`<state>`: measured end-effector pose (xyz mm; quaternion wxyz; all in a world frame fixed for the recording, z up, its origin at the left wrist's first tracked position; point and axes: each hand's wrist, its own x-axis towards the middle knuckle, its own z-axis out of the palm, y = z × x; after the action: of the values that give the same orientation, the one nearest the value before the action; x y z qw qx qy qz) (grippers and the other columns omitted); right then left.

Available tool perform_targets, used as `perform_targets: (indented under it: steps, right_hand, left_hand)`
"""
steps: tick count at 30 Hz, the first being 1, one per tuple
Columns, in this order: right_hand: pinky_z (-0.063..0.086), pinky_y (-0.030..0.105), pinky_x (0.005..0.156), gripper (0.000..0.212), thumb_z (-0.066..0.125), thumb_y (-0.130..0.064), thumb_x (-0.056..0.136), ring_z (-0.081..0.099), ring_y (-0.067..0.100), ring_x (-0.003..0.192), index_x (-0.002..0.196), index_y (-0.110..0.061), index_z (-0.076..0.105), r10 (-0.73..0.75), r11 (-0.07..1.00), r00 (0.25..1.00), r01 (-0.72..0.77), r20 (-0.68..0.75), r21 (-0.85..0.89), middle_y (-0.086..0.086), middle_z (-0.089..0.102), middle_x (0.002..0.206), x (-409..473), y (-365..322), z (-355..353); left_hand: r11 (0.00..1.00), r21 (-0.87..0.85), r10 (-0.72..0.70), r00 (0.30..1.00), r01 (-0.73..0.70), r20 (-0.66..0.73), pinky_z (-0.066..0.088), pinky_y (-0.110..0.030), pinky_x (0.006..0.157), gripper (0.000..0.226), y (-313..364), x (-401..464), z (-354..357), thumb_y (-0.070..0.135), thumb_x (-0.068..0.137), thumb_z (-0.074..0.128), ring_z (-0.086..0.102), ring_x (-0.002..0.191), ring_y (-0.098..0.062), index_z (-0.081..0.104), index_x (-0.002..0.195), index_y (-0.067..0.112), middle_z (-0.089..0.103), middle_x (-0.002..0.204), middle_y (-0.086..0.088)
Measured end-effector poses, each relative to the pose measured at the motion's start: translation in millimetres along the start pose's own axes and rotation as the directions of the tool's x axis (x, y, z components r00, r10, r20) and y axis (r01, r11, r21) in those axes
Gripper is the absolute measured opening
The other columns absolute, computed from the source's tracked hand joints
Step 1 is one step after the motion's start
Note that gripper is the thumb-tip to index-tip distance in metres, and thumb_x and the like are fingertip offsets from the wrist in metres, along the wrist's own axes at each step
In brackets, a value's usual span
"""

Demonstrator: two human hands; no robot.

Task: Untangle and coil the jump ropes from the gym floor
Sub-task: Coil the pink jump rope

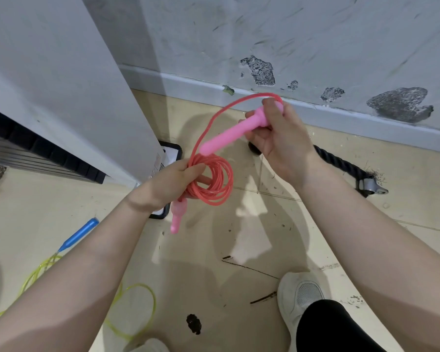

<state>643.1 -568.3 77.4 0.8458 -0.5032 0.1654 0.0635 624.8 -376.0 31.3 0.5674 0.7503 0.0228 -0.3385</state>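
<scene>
While both forearms reach forward over the beige floor [214, 250], a yellow rope [137, 288] lies loose far to the left of and below the left hand, joined to a blue handle [80, 235] resting on the floor. Left of that hand stands a pale cabinet [61, 85], and a flat black-framed object [174, 151] shows just behind the knuckles; what it is cannot be made out. The left hand [174, 180] has its fingers curled round a bundle of red rope [214, 179] wound into several loops, which hangs just right of the hand. One pink handle [177, 217] dangles below that hand. A single strand arcs up from the coil to the right hand [281, 138], which grips the second pink handle [229, 132] near its thick end, the thin end pointing down toward the coil. Behind the right hand a thick black rope [341, 161] lies along the floor close to a scuffed white wall [315, 47]. Below the right forearm sits a white shoe [300, 295].
</scene>
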Motion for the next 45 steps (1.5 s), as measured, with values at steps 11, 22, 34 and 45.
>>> perform_targets:
  steps: [11,22,34,45]
  right_hand:
    - [0.042,0.024,0.084,0.027,0.051,-0.021,0.091,0.055,0.016,0.092,0.117,-0.016,0.051,-0.272,0.345,0.812,0.583,0.516,-0.736,0.0,0.06,0.094,-27.5,34.9,8.1]
    - [0.027,0.021,0.105,0.067,0.054,-0.031,0.093,0.029,0.014,0.138,0.149,-0.028,0.017,0.233,0.459,0.921,0.18,0.314,-0.87,0.002,0.027,0.152,-15.4,46.0,-8.0]
    - [0.05,0.04,0.09,0.032,0.071,-0.016,0.081,0.06,0.015,0.086,0.106,0.0,0.059,0.238,0.537,0.928,0.12,0.287,-0.835,0.009,0.064,0.093,-6.1,38.1,-20.9]
    - [0.048,0.043,0.095,0.09,0.018,-0.078,0.072,0.063,0.026,0.101,0.116,-0.012,0.06,0.345,0.933,0.876,-0.359,0.337,-0.024,0.008,0.069,0.107,-11.6,60.1,-17.0]
  left_hand:
    - [0.997,-0.067,-0.022,0.999,0.025,0.032,0.058,-0.025,0.068,0.031,2.4,0.1,-2.6,0.023,0.1,0.041,0.063,0.081,-0.021,0.061,0.111,0.002,0.063,0.095,-0.016]
    - [0.994,-0.063,0.086,0.996,-0.087,-0.014,0.05,-0.019,0.07,0.032,5.2,-4.7,3.6,0.028,0.091,0.052,0.056,0.084,-0.019,0.062,0.099,-0.001,0.059,0.088,-0.01]
    - [0.98,0.097,0.159,0.98,-0.172,0.122,0.036,-0.014,0.055,0.037,35.7,-18.6,16.8,0.011,0.1,0.036,0.039,0.04,-0.006,0.043,0.063,0.013,0.04,0.036,0.01]
    - [0.84,-0.541,0.001,0.996,0.049,0.092,0.059,-0.034,0.059,0.037,43.8,-8.9,32.7,0.015,0.098,0.04,0.067,0.058,-0.016,0.066,0.074,0.007,0.069,0.068,-0.003]
